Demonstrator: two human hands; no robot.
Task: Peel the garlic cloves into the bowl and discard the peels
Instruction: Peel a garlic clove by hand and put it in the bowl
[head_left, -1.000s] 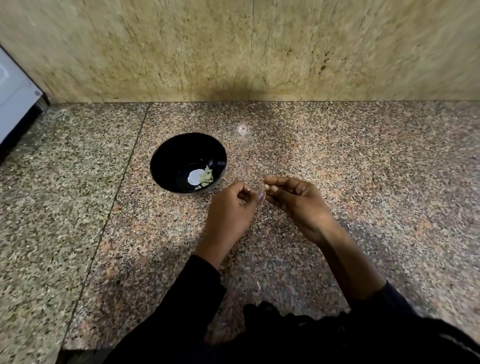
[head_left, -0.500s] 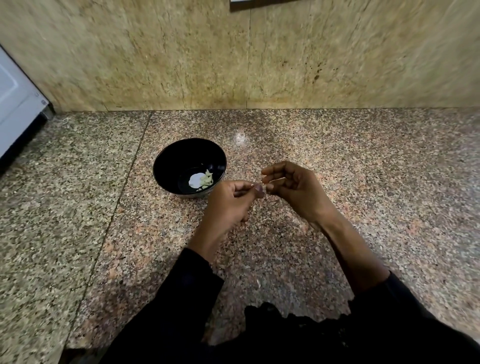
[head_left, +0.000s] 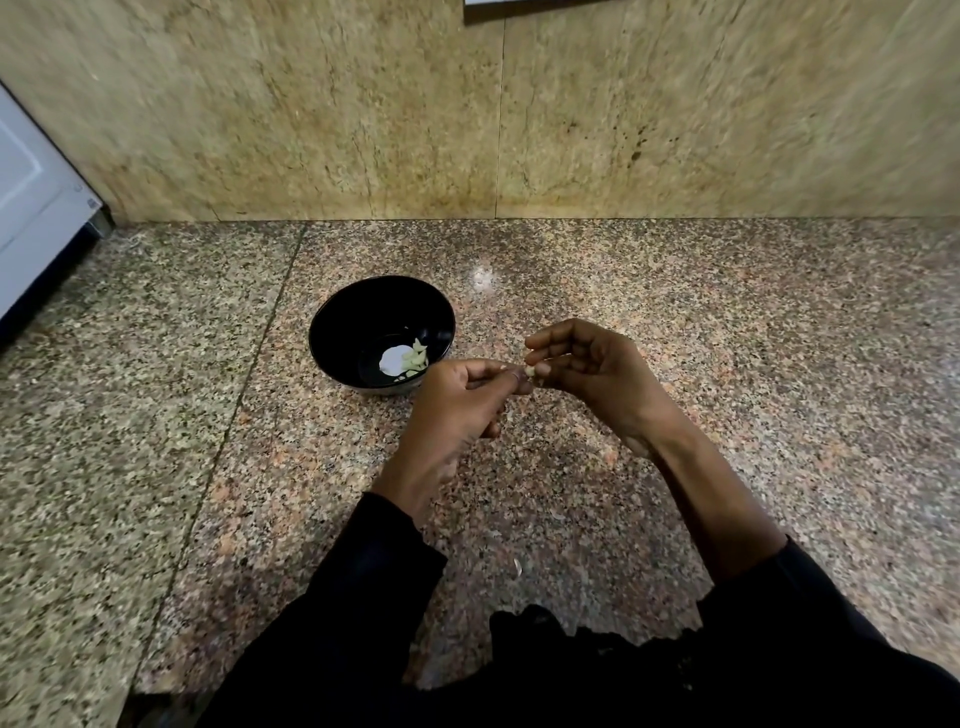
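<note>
- My 2 hands meet above the desk (head_left: 727, 322), just to the right of the black bowl (head_left: 343, 322).
- My left hand (head_left: 457, 410) is seen from the back, its fingers curled inward, with thumb and forefinger tips reaching toward the small pale garlic clove (head_left: 530, 370).
- My right hand (head_left: 597, 369) faces palm toward me, fingers bent, and its fingertips pinch the same clove from the other side.
- The clove sits right between the 2 sets of fingertips, so both hands are narrow around it; it is too small for me to tell how much skin is on it.
- The bowl stands upright on the speckled granite desk, well behind my left wrist and touching neither hand.
- Inside the bowl lie a few pale greenish peeled cloves (head_left: 415, 356) near the right of its bottom, beside a bright white patch (head_left: 393, 359) that may be a light reflection; I cannot tell which.
- A small pale scrap (head_left: 517, 568), possibly a peel, lies on the desk between my forearms, nearer to me.
- My black sleeves (head_left: 363, 597) cover both forearms up to the wrists.
- A tan stone wall (head_left: 363, 114) rises behind the desk, and a white appliance (head_left: 31, 218) stands at the far left edge.
</note>
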